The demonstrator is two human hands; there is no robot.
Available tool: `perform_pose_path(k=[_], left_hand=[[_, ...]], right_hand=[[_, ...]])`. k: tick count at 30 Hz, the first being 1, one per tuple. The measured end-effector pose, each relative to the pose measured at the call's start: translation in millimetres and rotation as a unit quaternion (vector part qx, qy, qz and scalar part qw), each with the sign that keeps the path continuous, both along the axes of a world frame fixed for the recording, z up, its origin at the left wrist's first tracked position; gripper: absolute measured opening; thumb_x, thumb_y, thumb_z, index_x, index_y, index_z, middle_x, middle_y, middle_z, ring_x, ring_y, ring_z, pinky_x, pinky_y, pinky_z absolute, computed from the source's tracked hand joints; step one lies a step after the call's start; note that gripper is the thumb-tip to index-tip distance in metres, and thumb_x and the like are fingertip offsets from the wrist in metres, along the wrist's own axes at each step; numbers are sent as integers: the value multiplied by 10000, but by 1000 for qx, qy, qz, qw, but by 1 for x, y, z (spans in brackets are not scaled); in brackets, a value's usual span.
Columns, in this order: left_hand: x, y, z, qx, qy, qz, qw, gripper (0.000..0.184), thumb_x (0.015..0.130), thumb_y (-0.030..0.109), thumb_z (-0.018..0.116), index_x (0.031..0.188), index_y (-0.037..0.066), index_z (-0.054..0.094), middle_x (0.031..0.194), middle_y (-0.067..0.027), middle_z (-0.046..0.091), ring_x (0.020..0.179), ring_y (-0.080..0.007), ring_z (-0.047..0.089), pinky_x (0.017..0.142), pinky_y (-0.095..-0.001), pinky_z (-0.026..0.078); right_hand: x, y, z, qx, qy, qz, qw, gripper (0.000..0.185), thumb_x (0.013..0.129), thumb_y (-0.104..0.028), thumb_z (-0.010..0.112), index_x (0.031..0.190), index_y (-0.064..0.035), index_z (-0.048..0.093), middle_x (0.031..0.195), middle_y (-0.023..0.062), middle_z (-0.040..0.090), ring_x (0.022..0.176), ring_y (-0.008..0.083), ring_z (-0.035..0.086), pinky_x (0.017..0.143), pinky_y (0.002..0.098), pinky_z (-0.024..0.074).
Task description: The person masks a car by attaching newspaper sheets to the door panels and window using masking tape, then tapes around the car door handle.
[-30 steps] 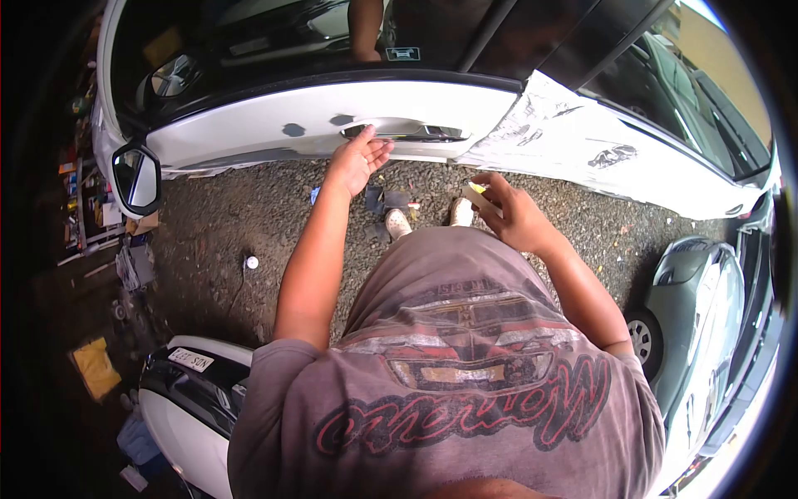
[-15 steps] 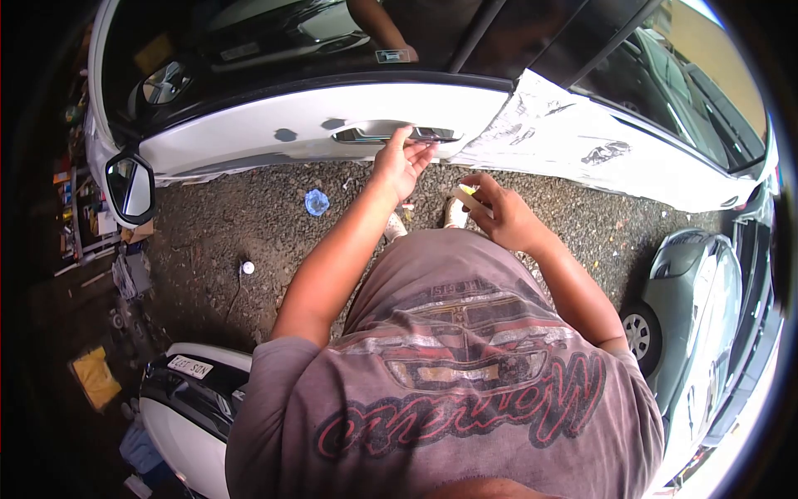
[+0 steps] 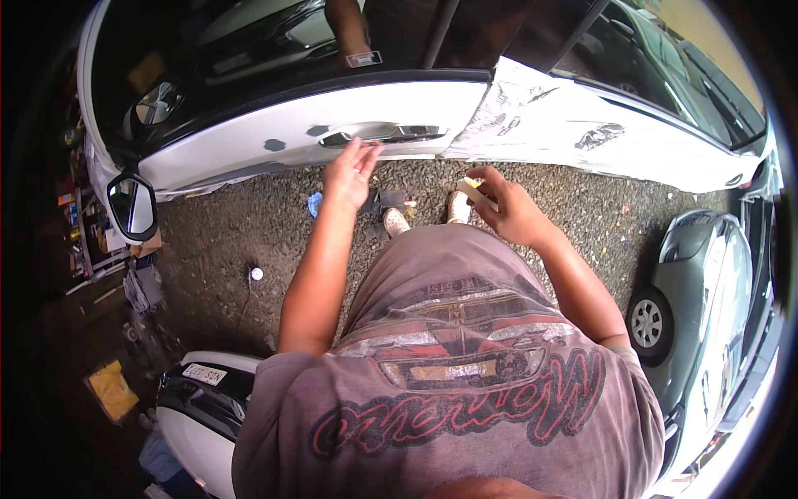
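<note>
My left hand (image 3: 347, 176) is raised just in front of the white car door (image 3: 224, 141), its fingertips near the left part of the door handle (image 3: 391, 135). Its fingers are apart and slightly blurred, and I see nothing in them. Held in my right hand (image 3: 511, 208) is a roll of masking tape (image 3: 475, 195), cream-coloured with a bit of yellow at its core; the fingers cover part of it. Two dark grey patches (image 3: 274, 145) mark the door paint left of the handle. White masking film (image 3: 532, 116) covers the panel to the right.
Gravel ground (image 3: 573, 195) lies between me and the car. A blue crumpled plastic piece (image 3: 314, 204) rests near the door. The side mirror (image 3: 133, 206) juts out at left. A grey car (image 3: 698, 291) stands at right, and a white car (image 3: 199, 416) is at lower left.
My left hand has come off the door handle and moved left and back toward me. My right hand stays in nearly the same place with the tape. The view has shifted slightly.
</note>
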State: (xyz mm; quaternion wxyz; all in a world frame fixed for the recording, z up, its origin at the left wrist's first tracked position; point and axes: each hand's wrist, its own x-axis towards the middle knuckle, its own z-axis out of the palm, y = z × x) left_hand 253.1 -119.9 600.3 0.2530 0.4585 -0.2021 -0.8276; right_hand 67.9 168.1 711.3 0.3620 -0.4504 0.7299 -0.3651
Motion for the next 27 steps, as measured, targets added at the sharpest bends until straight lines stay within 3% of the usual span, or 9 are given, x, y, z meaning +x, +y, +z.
perform_pose_path(k=[3,9,13,15,16,20,21,25,27], left_hand=[[21,-28,-10,-28,-17,16,999,257,1041,131,758,1125,-77,633,1286,-265,698,1137,-383,759,1038,-408,677],[24,-39,8,-95,-139,98,981,307,1098,37,580,1353,-133,585,1335,-254,681,1266,-332,696,1135,-461,611],[7,-18,12,-227,-184,1,956,390,1006,-70,549,1388,-38,622,1276,-172,714,1187,-239,706,987,-380,593],[-16,0,33,-299,-333,-113,887,434,957,-69,607,1390,-54,624,1296,-213,686,1191,-291,705,1055,-368,567],[-24,9,24,-361,-360,-119,852,516,960,-52,602,1474,-70,559,1421,-275,598,1315,-346,638,1111,-406,537],[-49,54,25,-508,-463,-322,651,851,974,100,670,1645,-168,222,1721,-411,188,1584,-633,215,1337,-574,270],[-55,70,46,-499,-454,-340,656,857,971,122,684,1641,-166,233,1726,-401,181,1572,-663,202,1345,-590,241],[-30,80,36,-576,-381,-276,669,877,961,167,729,1650,-123,271,1681,-356,354,1592,-528,320,1321,-527,318],[-11,62,32,-472,-426,-187,749,897,957,186,745,1650,-125,268,1626,-339,464,1544,-469,444,1276,-483,386]], right_hand=[[-4,6,3,31,-25,-16,999,435,1051,-120,661,1456,-30,531,1056,260,791,1003,424,784,873,485,597],[-11,11,6,79,-46,-21,996,470,1026,-43,660,1471,-27,509,1168,248,792,1111,361,780,958,436,590],[-13,11,1,54,-31,-17,998,457,1043,-95,663,1469,-18,518,1129,260,789,1081,396,778,933,459,593],[-15,7,0,37,-28,-17,999,452,1057,-141,664,1467,-11,526,1090,272,784,1044,436,776,903,483,598],[-15,6,0,36,-30,-15,999,457,1051,-131,664,1469,-9,523,1091,278,783,1047,437,775,901,485,597],[-20,0,-3,36,-23,15,999,468,1031,-91,652,1472,-6,521,1094,286,780,1036,439,777,887,487,596],[-20,-2,-2,35,-23,19,999,468,1031,-91,652,1472,-6,521,1094,286,780,1036,439,777,887,487,596],[-26,-9,12,84,-41,22,995,455,1047,-41,649,1479,-18,507,1214,244,788,1182,339,763,1007,429,577],[-27,-8,10,97,-51,10,994,455,1047,-37,647,1478,-16,505,1220,243,787,1183,335,762,1008,428,577]])
